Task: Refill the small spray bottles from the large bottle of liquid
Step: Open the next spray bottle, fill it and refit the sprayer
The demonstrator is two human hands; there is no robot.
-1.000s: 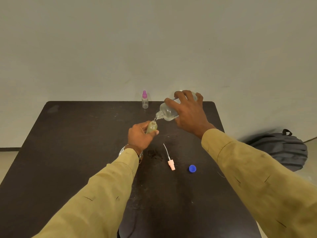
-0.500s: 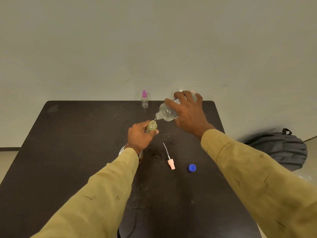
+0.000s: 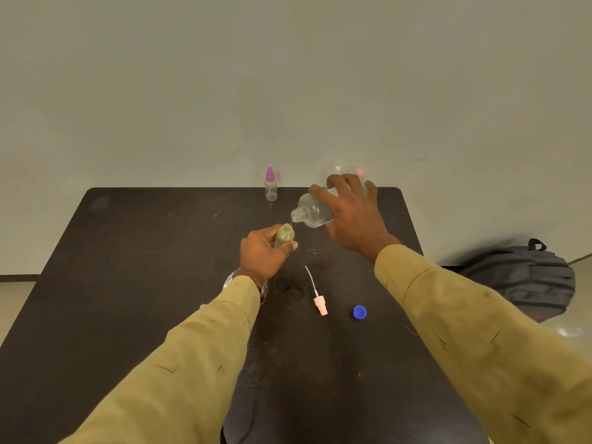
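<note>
1. I see a dark table filling the lower frame, with a grey backpack at the right edge.
2. At centre, the right hand grips the tilted large bottle, its neck just above the small bottle.
3. The left hand wraps round that open, upright small bottle.
4. A purple-capped bottle stands at the table's far edge.
5. A spray top and a blue cap lie below centre.
</note>
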